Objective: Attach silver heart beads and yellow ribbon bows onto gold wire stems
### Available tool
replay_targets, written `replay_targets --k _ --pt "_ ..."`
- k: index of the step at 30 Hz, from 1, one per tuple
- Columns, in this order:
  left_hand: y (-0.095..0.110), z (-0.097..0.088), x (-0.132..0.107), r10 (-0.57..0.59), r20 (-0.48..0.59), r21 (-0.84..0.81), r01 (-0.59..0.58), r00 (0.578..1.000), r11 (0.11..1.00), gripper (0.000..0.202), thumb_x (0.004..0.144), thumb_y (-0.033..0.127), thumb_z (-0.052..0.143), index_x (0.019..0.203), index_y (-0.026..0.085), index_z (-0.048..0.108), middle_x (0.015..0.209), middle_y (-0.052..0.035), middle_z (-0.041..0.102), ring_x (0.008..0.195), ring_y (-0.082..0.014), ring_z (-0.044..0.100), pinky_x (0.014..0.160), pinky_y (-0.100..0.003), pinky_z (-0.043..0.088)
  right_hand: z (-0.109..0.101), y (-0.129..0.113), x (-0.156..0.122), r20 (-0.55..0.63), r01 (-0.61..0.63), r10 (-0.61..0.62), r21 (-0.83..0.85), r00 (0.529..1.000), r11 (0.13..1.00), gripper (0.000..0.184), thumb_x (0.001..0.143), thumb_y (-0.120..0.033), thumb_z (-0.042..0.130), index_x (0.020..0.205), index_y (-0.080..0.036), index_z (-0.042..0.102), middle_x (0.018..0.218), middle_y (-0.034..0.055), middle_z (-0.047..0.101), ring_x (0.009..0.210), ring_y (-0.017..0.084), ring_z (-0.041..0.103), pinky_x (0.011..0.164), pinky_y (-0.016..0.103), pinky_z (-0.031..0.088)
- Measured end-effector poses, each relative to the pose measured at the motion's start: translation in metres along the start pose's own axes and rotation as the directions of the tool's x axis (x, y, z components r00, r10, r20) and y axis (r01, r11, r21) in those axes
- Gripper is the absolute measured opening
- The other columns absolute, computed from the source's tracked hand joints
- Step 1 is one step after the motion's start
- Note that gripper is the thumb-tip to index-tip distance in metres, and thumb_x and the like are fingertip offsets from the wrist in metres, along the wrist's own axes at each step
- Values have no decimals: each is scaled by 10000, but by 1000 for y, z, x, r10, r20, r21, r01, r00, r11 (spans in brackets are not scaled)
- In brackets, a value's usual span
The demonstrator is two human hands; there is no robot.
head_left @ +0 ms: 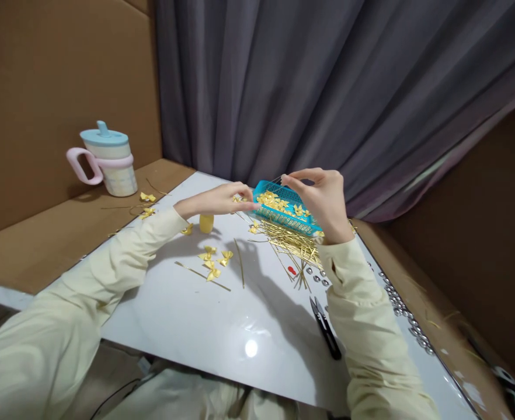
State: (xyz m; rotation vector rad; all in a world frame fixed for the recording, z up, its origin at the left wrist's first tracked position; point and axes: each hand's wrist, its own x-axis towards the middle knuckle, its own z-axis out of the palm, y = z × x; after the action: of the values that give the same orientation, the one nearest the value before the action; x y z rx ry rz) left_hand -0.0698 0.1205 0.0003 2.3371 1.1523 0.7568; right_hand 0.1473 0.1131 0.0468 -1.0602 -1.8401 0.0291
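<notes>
My left grip (225, 197) pinches a yellow bow (239, 199), my right grip (323, 195) a thin strand (276, 179); between them shows a blue basket (263, 188) of bows (273, 201).

We read this as a small makeshift craft corner: brown panels (65, 76) either side, grey curtain (257, 87) behind, white worktop (187, 326) carrying yellow bows (212, 271), gold ties (295, 242), snips (327, 335), teal basket (289, 222). Home or workshop, we can't tell.
</notes>
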Motion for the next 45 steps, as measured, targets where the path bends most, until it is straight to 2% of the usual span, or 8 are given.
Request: replay_targets --k 2,4,12,18,32,39,42,45 --pt "-17 0 -8 23 -92 143 -10 995 990 511 808 623 566 1062 181 605 1212 -115 577 1134 -294 472 908 -391 353 -2 -2 1 -4 12 -12 -2 1000 1000 89 760 -235 714 713 -181 768 696 48 748 685 210 699 671 340 508" --pt "-35 -1 -16 30 -132 268 7 991 963 486 848 598 526 1050 164 607 1226 -143 572 1207 -331 414 979 -455 274 -4 -2 2 -27 25 -26 -8 999 1000 85 761 -237 706 717 -197 767 704 36 744 706 209 698 694 347 521" --pt "-75 -3 -28 3 -39 486 16 999 874 310 929 316 387 859 164 648 903 -97 687 847 -229 602 777 -322 383 -23 10 -3 -201 3 -19 -79 979 997 109 761 -271 700 709 -211 774 702 40 734 693 213 677 702 354 508" --pt "-80 -3 -33 -4 -46 505 27 999 863 288 895 270 378 966 167 636 973 -91 690 907 -221 609 783 -299 413 -48 18 -13 -288 -73 65 -18 955 997 84 735 -250 727 727 -186 780 688 61 737 692 227 683 667 342 500" --pt "-63 -12 -47 -77 -89 487 111 993 867 342 849 412 453 993 163 638 1097 -145 669 1105 -326 536 941 -478 342 -92 27 -33 -370 -152 138 -8 919 988 114 770 -310 702 813 -265 797 771 74 755 761 301 692 627 380 480" --pt "-1 3 -28 -31 -95 261 55 995 964 563 859 597 481 1215 165 547 1276 -112 610 1147 -257 564 972 -373 415 -78 -4 -32 -145 -227 229 29 963 973 93 695 -276 748 707 -192 786 702 76 753 704 242 688 625 337 486" --pt "45 19 -7 81 -113 -74 -90 990 993 559 828 574 581 1200 157 557 1264 -117 615 1159 -257 559 968 -361 422 -66 -21 -29 42 -213 212 14 976 977 89 702 -279 732 669 -204 766 676 45 741 657 221 671 582 321 472" --pt "78 34 12 207 -25 -382 -201 978 902 400 882 447 561 1161 161 557 1158 -109 658 1083 -224 595 898 -333 450 -59 -31 -26 132 -131 129 12 983 991 99 738 -239 703 652 -222 748 715 34 741 697 219 673 617 324 482"
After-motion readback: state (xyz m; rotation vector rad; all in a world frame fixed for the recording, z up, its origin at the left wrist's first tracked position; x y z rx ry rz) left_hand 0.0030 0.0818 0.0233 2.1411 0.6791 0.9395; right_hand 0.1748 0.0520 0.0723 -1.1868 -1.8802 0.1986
